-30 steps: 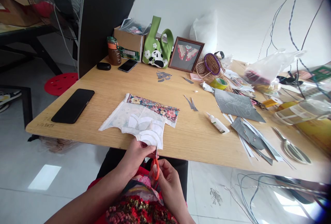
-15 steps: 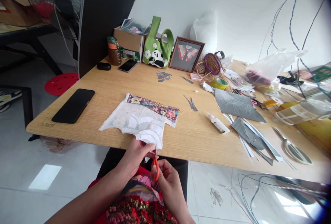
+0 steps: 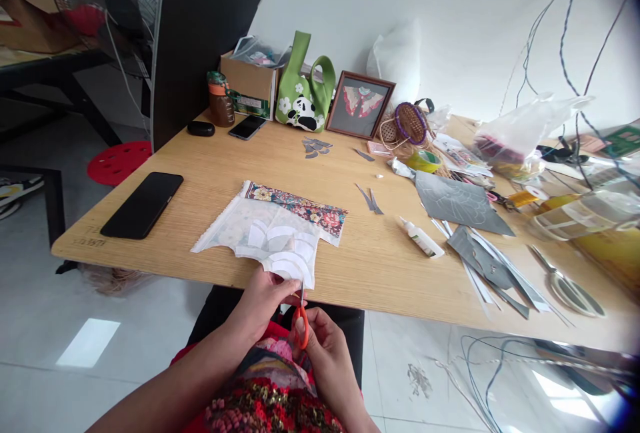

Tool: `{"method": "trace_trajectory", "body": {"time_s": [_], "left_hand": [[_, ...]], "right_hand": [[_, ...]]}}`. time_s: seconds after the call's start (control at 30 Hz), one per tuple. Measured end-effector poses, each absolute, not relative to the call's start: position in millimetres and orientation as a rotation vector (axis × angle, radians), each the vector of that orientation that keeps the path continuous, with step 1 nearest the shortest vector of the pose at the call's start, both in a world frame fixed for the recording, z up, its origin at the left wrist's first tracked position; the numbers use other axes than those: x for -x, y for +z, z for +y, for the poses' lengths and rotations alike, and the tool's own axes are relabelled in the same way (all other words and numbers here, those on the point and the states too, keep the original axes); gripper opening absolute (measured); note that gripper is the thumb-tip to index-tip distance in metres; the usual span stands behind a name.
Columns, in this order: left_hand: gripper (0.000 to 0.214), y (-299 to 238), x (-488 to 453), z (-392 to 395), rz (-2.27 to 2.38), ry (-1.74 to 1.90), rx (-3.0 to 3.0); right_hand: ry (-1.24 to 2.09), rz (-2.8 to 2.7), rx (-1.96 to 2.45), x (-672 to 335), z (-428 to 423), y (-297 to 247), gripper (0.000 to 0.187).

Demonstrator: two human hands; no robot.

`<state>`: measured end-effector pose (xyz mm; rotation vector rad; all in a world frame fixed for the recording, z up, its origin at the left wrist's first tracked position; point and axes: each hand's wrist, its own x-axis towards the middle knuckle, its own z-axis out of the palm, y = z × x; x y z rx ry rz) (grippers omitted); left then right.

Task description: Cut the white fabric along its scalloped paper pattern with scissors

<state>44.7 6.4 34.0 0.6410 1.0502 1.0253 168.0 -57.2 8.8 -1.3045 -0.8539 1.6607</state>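
My left hand (image 3: 261,301) pinches the near edge of a white fabric piece (image 3: 280,246) that hangs over the front edge of the wooden table (image 3: 380,266). My right hand (image 3: 325,346) grips small orange-handled scissors (image 3: 301,322), blades pointing up into the fabric's edge. The white piece has curved shapes marked on it and lies partly over a floral patterned strip (image 3: 300,205). Both hands sit just below the table edge, over my lap.
A black phone (image 3: 142,204) lies at the left. A glue bottle (image 3: 421,238), grey paper scraps (image 3: 480,256), metal scissors (image 3: 565,283) and a plastic bag (image 3: 520,130) crowd the right. A green panda bag (image 3: 305,86), picture frame (image 3: 359,104) and box (image 3: 249,83) stand at the back.
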Motion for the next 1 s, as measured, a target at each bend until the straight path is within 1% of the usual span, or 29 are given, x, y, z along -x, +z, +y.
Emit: {"method": "trace_trajectory", "body": {"time_s": [0.53, 1.0], "left_hand": [[0.023, 33.2, -45.2, 6.2, 1.034, 1.018, -0.665], [0.028, 33.1, -45.5, 6.0, 1.048, 1.018, -0.656]], "right_hand": [[1.663, -0.886, 1.306, -167.4, -56.5, 6.2, 0.048], [1.672, -0.867, 1.297, -168.2, -58.5, 3.2, 0.047]]}}
